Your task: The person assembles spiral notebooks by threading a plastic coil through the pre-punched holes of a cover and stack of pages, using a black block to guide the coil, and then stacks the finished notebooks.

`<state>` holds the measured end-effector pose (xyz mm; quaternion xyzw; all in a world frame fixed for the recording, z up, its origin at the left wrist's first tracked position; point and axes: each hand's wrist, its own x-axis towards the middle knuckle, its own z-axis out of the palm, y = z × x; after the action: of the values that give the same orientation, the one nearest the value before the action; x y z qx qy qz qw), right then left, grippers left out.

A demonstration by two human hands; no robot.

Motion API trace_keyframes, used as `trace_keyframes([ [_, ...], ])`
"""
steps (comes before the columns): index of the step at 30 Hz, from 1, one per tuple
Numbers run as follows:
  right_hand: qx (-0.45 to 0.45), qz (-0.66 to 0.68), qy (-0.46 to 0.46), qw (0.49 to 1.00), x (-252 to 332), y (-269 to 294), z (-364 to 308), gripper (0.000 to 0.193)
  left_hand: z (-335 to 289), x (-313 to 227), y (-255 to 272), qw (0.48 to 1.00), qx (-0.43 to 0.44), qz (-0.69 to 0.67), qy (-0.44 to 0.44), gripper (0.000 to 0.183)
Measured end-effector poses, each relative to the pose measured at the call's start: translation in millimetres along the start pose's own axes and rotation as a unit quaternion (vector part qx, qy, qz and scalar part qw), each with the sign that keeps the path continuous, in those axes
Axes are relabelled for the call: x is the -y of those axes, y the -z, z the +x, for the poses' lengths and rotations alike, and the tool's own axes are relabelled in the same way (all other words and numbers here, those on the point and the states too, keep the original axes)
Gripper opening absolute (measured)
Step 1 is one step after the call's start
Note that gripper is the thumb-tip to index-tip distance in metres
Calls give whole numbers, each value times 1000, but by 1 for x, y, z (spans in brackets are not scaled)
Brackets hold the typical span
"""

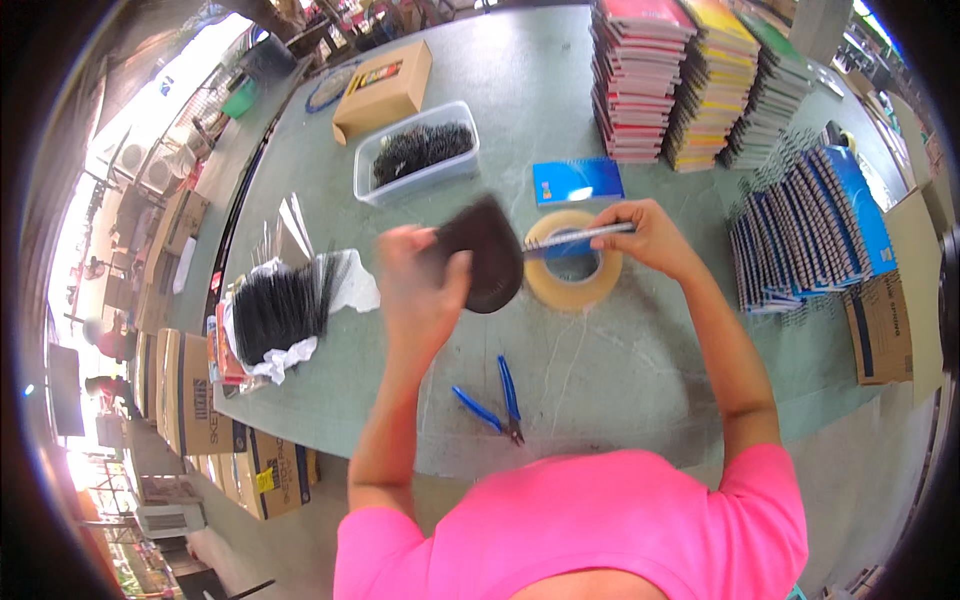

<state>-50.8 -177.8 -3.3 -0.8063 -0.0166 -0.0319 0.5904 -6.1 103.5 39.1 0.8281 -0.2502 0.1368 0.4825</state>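
My left hand (415,280), blurred by motion, grips a dark brown flat pad with rounded corners (487,255); I cannot make out its exact kind. In my right hand (648,238) a spiral notebook (570,242) is pinched at its right end, seen nearly edge-on with a blue cover. Its left end is close to the pad; whether they touch is unclear. Beneath the notebook lies a large roll of tape (572,292). Nearer me, blue-handled cutting pliers (508,400) rest on the table with handles apart. A blue notebook (578,183) lies flat beyond the tape.
Red (640,90), yellow (708,90) and green notebook stacks (770,95) stand far right; blue notebooks (810,230) lean at right. A clear tub (415,180) holds black coils, near a cardboard box (385,88). Black spiral wires (285,310) lie left on the green table (420,440).
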Motion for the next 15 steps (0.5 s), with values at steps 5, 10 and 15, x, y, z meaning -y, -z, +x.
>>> trace_keyframes([
  [5, -68, 100, -17, 993, 1, -10, 2, 17, -3, -23, -1, 991, 135, -9, -8, 43],
  [10, -76, 166, -28, 983, -8, -29, 0, 19, 8, 0, -14, 961, 217, 73, -153, 43],
  [15, -102, 171, -24, 980, -10, -27, -7, 19, 15, -10, -10, 991, 98, 68, -68, 39],
])
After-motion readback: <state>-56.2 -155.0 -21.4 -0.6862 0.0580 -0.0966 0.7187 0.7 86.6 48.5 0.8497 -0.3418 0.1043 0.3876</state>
